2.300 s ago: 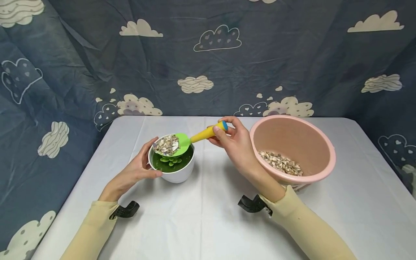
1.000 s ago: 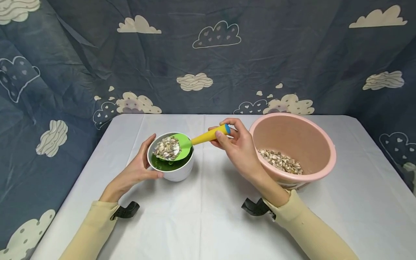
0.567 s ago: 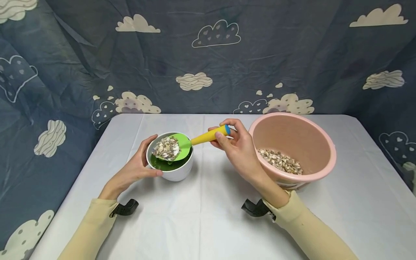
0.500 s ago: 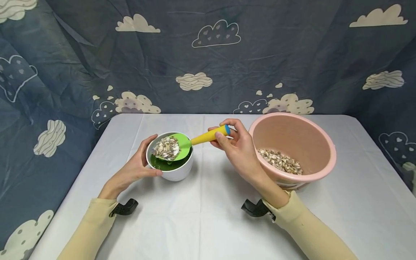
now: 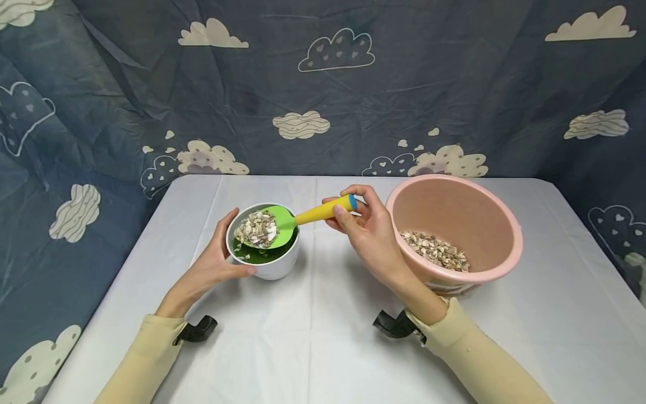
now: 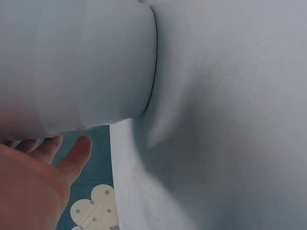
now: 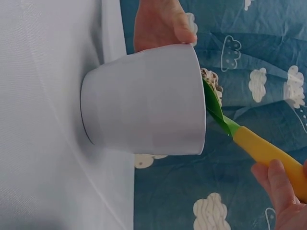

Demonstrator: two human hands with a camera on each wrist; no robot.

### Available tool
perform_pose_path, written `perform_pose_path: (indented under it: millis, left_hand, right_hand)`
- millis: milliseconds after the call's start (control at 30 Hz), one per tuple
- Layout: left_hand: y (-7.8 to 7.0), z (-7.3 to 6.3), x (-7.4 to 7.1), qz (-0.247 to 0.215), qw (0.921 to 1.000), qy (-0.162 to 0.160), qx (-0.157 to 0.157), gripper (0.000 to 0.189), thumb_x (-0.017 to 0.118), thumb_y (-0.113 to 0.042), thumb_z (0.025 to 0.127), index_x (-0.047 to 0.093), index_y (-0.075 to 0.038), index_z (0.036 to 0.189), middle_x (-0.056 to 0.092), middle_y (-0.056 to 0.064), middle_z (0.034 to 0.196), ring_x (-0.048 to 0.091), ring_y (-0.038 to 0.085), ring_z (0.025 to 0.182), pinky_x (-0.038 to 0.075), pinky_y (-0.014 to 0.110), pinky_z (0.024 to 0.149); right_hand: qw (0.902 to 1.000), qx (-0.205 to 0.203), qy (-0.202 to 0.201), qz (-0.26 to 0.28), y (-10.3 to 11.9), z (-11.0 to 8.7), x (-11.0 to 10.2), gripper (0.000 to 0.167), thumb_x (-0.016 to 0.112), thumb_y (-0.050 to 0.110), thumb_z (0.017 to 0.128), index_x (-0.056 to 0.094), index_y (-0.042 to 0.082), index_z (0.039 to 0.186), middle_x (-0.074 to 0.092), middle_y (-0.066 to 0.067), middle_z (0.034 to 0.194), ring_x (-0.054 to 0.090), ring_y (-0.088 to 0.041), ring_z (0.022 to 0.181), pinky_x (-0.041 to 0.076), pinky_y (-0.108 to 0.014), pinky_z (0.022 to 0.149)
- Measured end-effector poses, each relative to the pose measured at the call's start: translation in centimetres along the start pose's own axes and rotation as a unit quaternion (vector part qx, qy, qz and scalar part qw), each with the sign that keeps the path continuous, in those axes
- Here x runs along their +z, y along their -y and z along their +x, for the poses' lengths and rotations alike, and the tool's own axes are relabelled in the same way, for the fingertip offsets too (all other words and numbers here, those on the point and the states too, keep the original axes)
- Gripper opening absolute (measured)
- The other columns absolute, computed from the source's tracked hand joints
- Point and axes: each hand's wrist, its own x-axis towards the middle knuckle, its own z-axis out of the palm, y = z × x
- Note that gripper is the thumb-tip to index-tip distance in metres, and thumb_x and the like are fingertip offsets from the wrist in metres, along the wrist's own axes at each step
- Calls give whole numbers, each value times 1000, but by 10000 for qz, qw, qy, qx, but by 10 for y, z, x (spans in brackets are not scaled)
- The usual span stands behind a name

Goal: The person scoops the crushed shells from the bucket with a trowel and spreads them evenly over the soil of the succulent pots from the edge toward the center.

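L hand (image 5: pixel 209 265) grips the side of the white pot (image 5: pixel 275 271), thumb by the near rim, pot upright on the cloth-covered tabletop (image 5: pixel 328 342). R hand (image 5: pixel 372 238) holds the scoop (image 5: pixel 287 226) by its yellow hdl, green blade w/ a heap of shell bits (image 5: pixel 256 229) over the pot's mouth. Pink tub (image 5: pixel 454 205) w/ more shell bits is near R hand, to its rt.

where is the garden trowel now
In the head view, the garden trowel is left of centre, in the right hand, its loaded green blade over the white pot.
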Motion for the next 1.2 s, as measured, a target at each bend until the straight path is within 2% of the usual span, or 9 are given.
perform_pose_path:
  millis: [167, 400, 633, 767, 900, 1033, 1200]
  left_hand:
    - [0, -1, 1, 96, 9999, -131, 25, 114, 86, -2, 70, 13, -18, 157, 26, 11, 154, 27, 29, 141, 16, 53, 116]
    - [0, 3, -1, 92, 9999, -81, 81, 112, 85, 1, 69, 16, -15, 155, 30, 11, 152, 30, 27, 139, 20, 50, 116]
    - [0, 4, -2, 124, 9999, -39, 96, 113, 85, 2, 69, 15, -14, 156, 29, 11, 153, 29, 28, 140, 19, 50, 116]
    - [2, 4, 0, 226, 9997, -54, 127, 119, 88, -2, 67, 11, -15, 157, 24, 12, 155, 26, 29, 141, 18, 50, 116]
    - [2, 4, 4, 445, 9989, -121, 117, 126, 91, -5, 65, 7, -18, 158, 20, 11, 157, 26, 30, 141, 20, 49, 115]
    - [1, 4, 6, 603, 9980, -209, 20, 124, 91, -5, 65, 9, -23, 158, 21, 12, 156, 28, 31, 140, 22, 50, 115]
    - [1, 5, 6, 672, 9975, -220, -8, 123, 91, -5, 65, 10, -21, 157, 23, 16, 154, 29, 33, 138, 23, 52, 113]
  right_hand:
    - [10000, 15, 41, 13, -1, -1, 1, 25, 56, -5, 97, 45, -3, 119, 63, -24, 117, 66, -32, 104, 54, -39, 88]
    - [9999, -107, 77, -43, -3, -1, 0, 23, 57, -3, 97, 46, -1, 118, 63, -26, 118, 66, -31, 105, 53, -40, 88]
    - [9998, -162, 104, -50, -3, -1, -1, 28, 56, -4, 97, 41, -8, 121, 62, -27, 119, 66, -30, 104, 53, -39, 89]
    - [9998, -174, 107, -64, -3, -1, -1, 29, 56, -4, 97, 41, -9, 121, 62, -28, 119, 66, -30, 104, 53, -39, 89]
    - [9998, -166, 110, -96, 0, -1, 0, 28, 56, -4, 97, 41, -8, 121, 61, -29, 119, 65, -31, 104, 53, -39, 89]
    - [9995, -148, 87, -251, 4, 0, 1, 27, 57, -3, 97, 43, -5, 120, 64, -24, 118, 66, -31, 103, 53, -38, 89]
    - [9988, -162, 38, -463, 9, 3, 4, 28, 59, -2, 96, 45, -5, 119, 66, -21, 115, 67, -30, 100, 55, -38, 86]
